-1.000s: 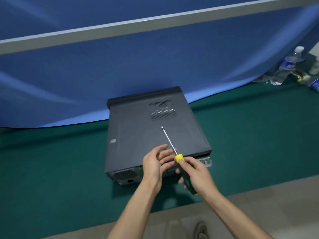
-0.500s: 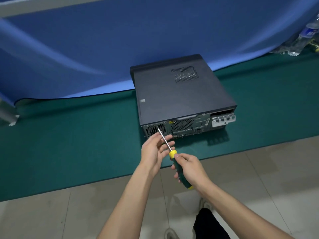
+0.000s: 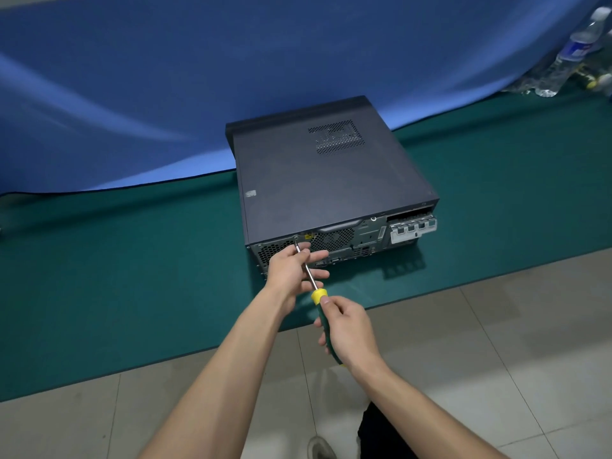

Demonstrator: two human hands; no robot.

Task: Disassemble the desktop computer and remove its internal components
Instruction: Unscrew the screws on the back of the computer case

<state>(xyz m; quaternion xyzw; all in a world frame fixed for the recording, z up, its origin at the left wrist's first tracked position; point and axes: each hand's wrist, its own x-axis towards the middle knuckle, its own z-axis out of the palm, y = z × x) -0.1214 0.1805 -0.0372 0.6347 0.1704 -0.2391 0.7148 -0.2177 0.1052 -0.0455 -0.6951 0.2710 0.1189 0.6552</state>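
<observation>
screwdriver (image 3: 308,269) tip now seated at the screw (image 3: 296,238) on the desktop computer (image 3: 331,180) rear panel — a second ago it lay over the top cover. left hand (image 3: 291,271) came along, steadying the shaft.

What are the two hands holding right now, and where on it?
Both hold one screwdriver. The right hand grips its green handle; the left hand pinches the metal shaft near the computer case.

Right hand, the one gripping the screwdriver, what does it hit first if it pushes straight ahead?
Likely the left hand guiding the shaft, then the computer's rear panel; right hand, screwdriver.
</observation>
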